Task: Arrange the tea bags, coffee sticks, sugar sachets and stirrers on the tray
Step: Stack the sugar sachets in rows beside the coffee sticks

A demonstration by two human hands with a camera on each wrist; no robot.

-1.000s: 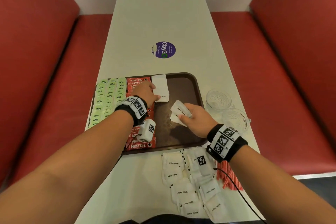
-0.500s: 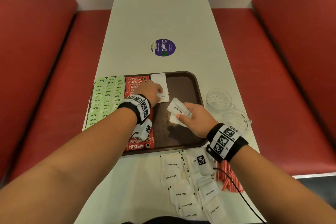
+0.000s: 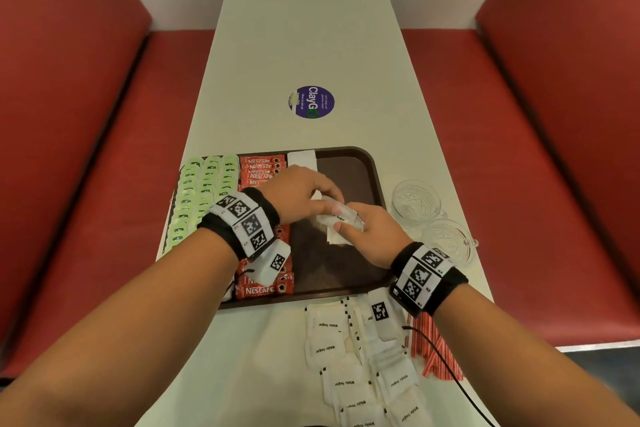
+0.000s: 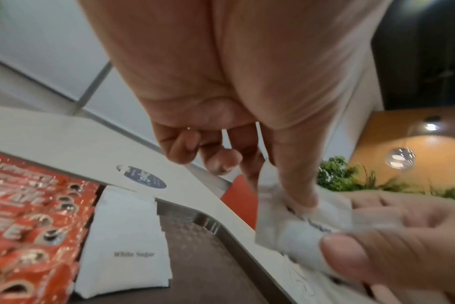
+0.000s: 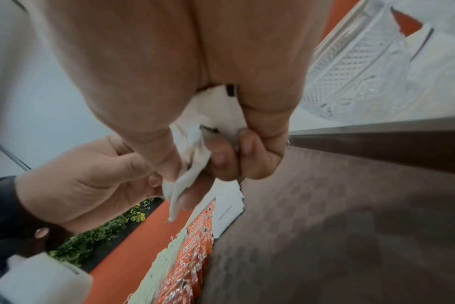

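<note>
A brown tray (image 3: 363, 163) holds green tea bags (image 3: 204, 191) at its left, red Nescafe coffee sticks (image 3: 262, 166) beside them and white sugar sachets (image 3: 302, 158) (image 4: 125, 236) laid next to the sticks. Above the tray's middle my right hand (image 3: 367, 232) grips a small bunch of white sugar sachets (image 3: 341, 224) (image 5: 195, 152). My left hand (image 3: 304, 196) pinches the top sachet (image 4: 294, 218) of that bunch between thumb and forefinger. Several loose sugar sachets (image 3: 360, 367) lie on the table in front of the tray. Red striped stirrers (image 3: 433, 347) lie at their right.
Two cut-glass cups (image 3: 417, 199) (image 3: 450, 241) stand on the table right of the tray. A round purple sticker (image 3: 311, 102) is stuck mid-table. Red bench seats (image 3: 104, 166) run along both sides, and a black cable (image 3: 446, 367) trails from my right wrist.
My left hand left the sachets laid on the tray and moved right to my right hand's bunch, pinching its top sachet. The right hand stayed over the tray's middle.
</note>
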